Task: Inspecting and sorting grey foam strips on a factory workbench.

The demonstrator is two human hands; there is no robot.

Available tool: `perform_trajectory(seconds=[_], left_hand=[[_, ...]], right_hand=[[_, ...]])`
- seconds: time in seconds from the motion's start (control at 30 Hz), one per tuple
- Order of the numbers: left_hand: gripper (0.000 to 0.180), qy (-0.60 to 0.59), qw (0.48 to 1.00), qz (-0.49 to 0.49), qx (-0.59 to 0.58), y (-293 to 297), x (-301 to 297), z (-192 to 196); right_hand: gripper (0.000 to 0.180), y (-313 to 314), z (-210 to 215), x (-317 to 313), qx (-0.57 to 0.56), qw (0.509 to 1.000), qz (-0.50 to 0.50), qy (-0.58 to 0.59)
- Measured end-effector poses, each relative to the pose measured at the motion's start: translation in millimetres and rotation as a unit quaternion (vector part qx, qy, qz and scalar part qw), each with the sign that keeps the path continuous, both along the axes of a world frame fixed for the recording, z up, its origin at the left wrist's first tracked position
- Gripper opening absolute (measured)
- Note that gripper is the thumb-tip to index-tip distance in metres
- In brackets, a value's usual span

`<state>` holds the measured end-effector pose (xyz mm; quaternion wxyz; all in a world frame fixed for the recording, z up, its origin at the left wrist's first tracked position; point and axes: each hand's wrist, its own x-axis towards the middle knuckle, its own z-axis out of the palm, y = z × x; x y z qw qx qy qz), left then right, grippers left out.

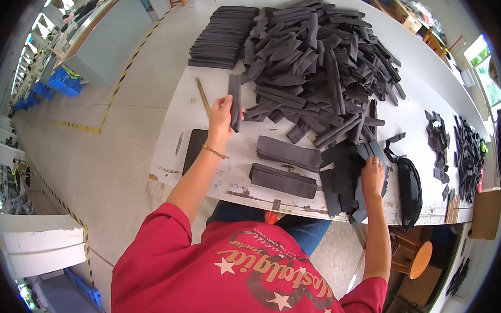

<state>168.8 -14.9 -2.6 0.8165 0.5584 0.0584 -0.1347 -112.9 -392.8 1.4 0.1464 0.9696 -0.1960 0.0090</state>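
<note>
My left hand (221, 117) is closed around a dark grey folded fabric strip (235, 98), held upright over the left part of the white table. To the right, the fingers of my right hand (373, 174) are bent together on a dark fabric piece (367, 150). That piece lies among flat black pieces (341, 180) at the table's front edge; its edge under my fingers is partly hidden. Two neat stacks of dark strips, a farther stack (288, 152) and a nearer stack (282, 181), lie between my hands. Beyond them spreads a large loose heap of folded strips (314, 70).
A tidy row of strips (223, 37) lies at the table's far left. Near my left arm are a thin brown stick (202, 94) and a black flat object (194, 150). A black mesh-like item (409, 191) sits right of my right hand. More dark pieces (467, 152) lie farther right.
</note>
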Motion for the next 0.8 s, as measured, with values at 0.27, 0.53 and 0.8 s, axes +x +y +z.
perform_trajectory(seconds=[0.27, 0.53, 0.8], left_hand=[[0.018, 0.136, 0.922, -0.181, -0.316, -24, -52, 26], [0.018, 0.087, 0.972, -0.123, -0.182, -57, -101, 52], [0.021, 0.054, 0.969, -0.12, -0.211, -66, -128, 61]], right_hand=[[0.057, 81, 48, -7, 0.389, 0.811, -0.049, -0.434], [0.019, 201, 80, 15, 0.691, 0.615, -0.034, -0.378], [0.016, 229, 69, 51, 0.67, 0.596, -0.098, -0.432]])
